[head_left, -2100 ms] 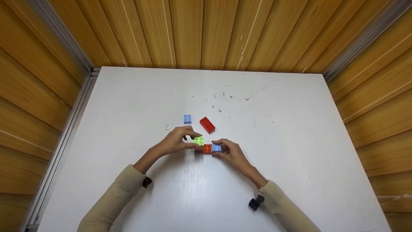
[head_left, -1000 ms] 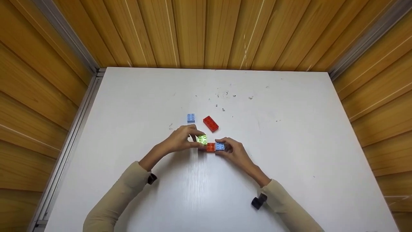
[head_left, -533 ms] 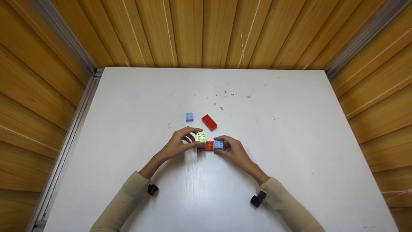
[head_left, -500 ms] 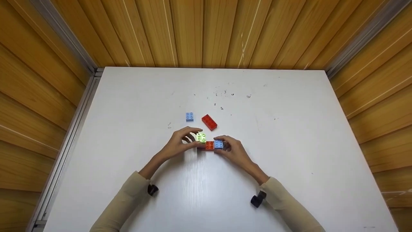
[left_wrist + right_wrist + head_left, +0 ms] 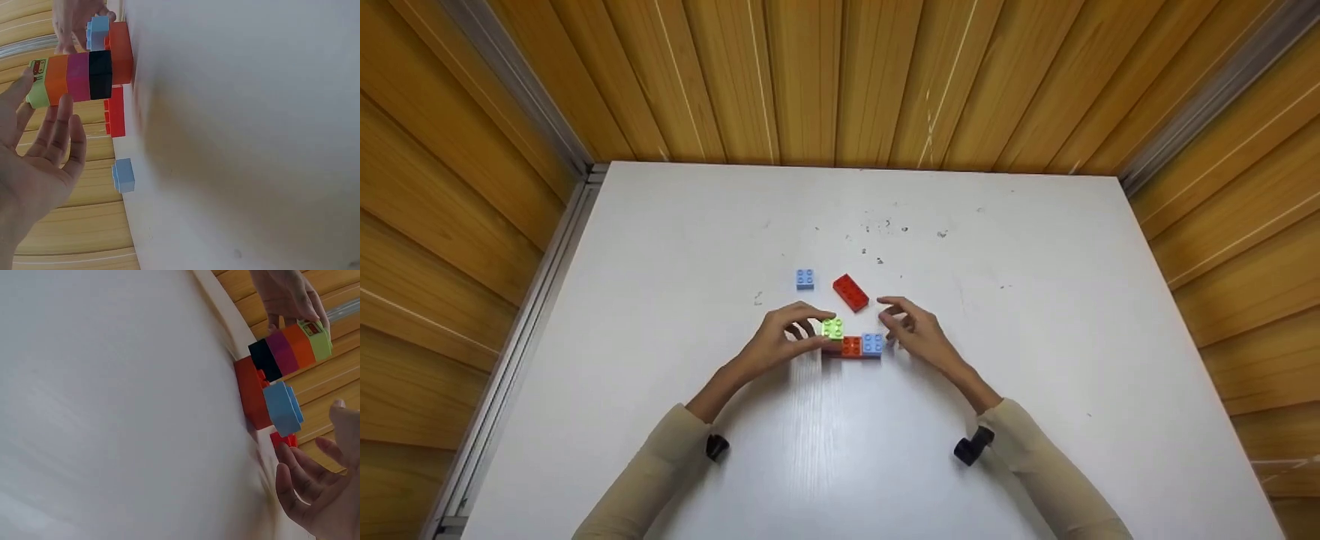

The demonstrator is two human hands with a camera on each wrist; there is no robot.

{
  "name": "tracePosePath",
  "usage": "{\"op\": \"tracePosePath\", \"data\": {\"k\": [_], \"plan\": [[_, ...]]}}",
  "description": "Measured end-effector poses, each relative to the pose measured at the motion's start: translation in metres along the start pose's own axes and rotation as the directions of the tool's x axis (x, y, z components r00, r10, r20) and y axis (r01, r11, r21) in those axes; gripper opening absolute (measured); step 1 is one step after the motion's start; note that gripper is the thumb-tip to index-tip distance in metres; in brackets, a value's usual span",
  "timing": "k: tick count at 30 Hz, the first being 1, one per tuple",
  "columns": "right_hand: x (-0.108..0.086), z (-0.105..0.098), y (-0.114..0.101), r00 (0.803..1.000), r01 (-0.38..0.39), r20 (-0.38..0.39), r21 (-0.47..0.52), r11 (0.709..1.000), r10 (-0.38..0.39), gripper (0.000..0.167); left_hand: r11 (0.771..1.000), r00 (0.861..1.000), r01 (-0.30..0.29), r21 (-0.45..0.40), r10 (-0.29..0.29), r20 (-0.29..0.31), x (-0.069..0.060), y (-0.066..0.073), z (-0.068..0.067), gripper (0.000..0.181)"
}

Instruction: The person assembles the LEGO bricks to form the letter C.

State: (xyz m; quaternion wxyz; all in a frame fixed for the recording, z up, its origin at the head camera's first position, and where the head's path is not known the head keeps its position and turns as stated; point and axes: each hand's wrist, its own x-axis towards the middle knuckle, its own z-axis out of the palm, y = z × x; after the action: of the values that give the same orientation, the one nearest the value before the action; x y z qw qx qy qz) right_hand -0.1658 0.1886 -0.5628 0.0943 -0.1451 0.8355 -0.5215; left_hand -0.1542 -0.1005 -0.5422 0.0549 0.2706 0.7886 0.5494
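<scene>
Tower (image 5: 73,77) of four is what we're looking at here, standing on the left end of a red-orange base (image 5: 852,347) near the middle of the white table (image 5: 1035,300). Reading it from the top down, we get the lime brick (image 5: 833,329), orange brick (image 5: 57,80), magenta brick (image 5: 78,77) and black brick (image 5: 100,74), with the black one against the base. We've got the left hand (image 5: 776,337) pinching the lime one between thumb and finger, the other fingers spread below. The right hand (image 5: 924,334) is free, fingers loosely bent, just beside the blue brick (image 5: 872,343) on the base's right end. Between that and the tower we can see bare red-orange studs. Whether the black one is pressed all the way down, we honestly can't tell. Farther out we spot a red brick (image 5: 851,293) lying at a slant, with a second blue (image 5: 805,280) to its left.
</scene>
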Motion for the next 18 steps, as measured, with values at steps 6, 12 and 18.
{"op": "tracePosePath", "data": {"k": [6,12,18], "plan": [[0.024,-0.01,-0.003,1.0,0.001,-0.025,0.022,1.0,0.0,0.041,1.0,1.0,0.009,-0.009,-0.009,-0.01,0.001,0.0,0.0,0.036],[0.048,-0.002,-0.003,0.995,0.096,-0.017,-0.074,0.993,-0.098,0.045,0.999,0.999,0.032,0.009,-0.032,-0.01,0.001,-0.002,-0.005,0.037],[0.056,0.006,0.001,0.994,0.112,0.034,-0.188,0.976,-0.107,0.049,0.999,0.999,0.042,-0.013,-0.042,-0.01,0.0,-0.002,0.0,0.038]]}}
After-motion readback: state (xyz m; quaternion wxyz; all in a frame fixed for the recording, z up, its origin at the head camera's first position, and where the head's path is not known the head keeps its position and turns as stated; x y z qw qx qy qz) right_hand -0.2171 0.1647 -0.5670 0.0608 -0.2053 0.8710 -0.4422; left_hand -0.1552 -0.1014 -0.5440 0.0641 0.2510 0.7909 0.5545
